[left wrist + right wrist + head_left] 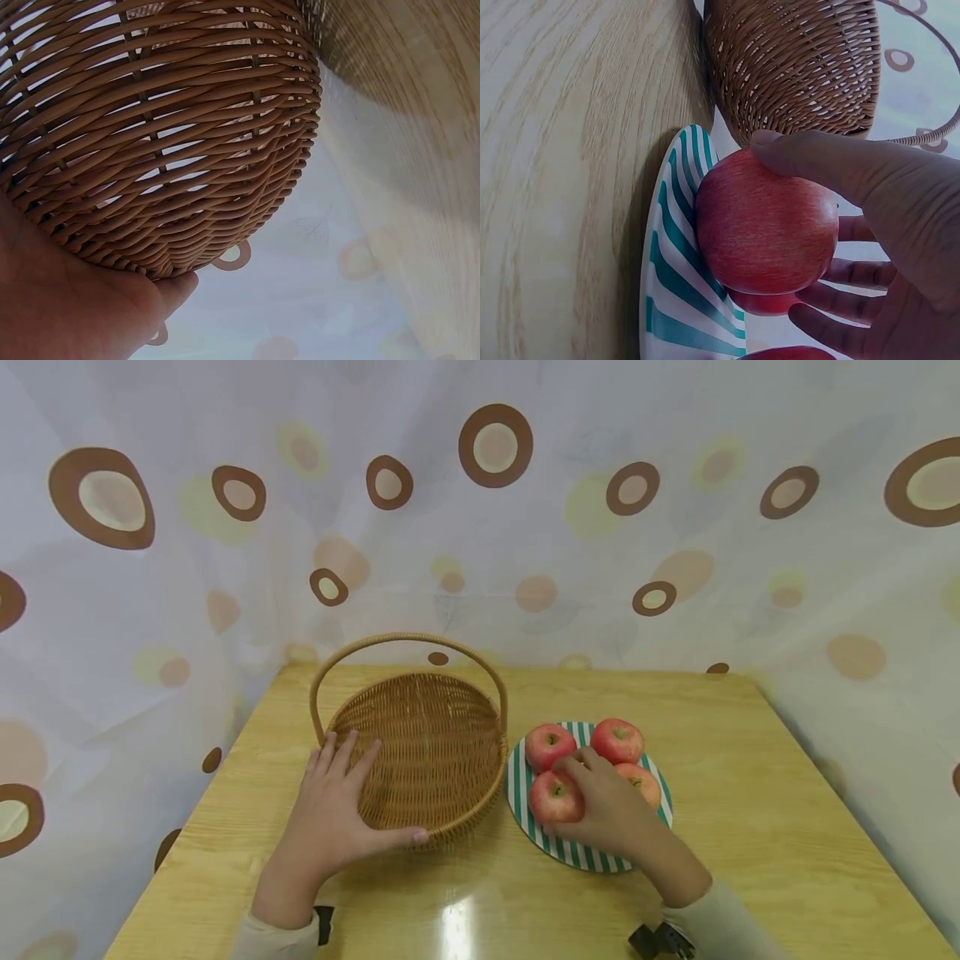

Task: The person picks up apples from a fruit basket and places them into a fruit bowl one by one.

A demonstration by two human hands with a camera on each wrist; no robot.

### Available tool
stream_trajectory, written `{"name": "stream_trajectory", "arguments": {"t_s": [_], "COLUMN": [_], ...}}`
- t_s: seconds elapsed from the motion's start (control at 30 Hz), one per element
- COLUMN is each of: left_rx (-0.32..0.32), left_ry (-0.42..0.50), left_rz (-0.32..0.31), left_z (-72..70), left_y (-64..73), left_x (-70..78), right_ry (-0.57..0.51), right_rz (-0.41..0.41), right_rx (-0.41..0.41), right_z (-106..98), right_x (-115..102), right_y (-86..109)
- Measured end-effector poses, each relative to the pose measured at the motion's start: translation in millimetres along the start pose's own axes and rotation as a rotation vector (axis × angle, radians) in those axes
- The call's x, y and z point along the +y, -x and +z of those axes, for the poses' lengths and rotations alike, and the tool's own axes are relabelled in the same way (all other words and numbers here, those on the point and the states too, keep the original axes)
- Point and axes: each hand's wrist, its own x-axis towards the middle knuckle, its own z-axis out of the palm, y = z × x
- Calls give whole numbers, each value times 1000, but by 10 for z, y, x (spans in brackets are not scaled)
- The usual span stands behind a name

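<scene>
My left hand (330, 818) rests on the near left rim of a wicker basket (427, 760) with an arched handle, fingers spread and straight. In the left wrist view the thumb (177, 292) lies along the edge of the weave. With my right hand (615, 810) I hold a red apple (553, 799), the near left one of several on a plate striped green and white (573, 857). The right wrist view has the thumb on one side of that apple (765, 225) and the fingers behind it; the apple is right at the plate's surface.
Other apples sit close around the held one: one behind it (550, 745), one at the back right (618, 741) and one partly hidden by my hand (640, 783). Basket and plate stand side by side on a wooden table (780, 835). A patterned cloth (570, 552) hangs behind.
</scene>
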Motion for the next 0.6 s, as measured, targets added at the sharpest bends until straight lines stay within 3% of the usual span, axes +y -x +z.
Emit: {"name": "stream_trajectory", "arguments": {"t_s": [0.33, 0.6], "left_rx": [-16, -40], "left_ry": [-2, -3], "left_rz": [22, 24], "left_z": [-3, -27], "left_y": [17, -11], "left_x": [66, 76], "right_ry": [-28, -18], "right_rz": [14, -42], "right_rx": [-27, 22], "right_z": [-111, -224], "right_x": [-40, -26], "right_y": [120, 138]}}
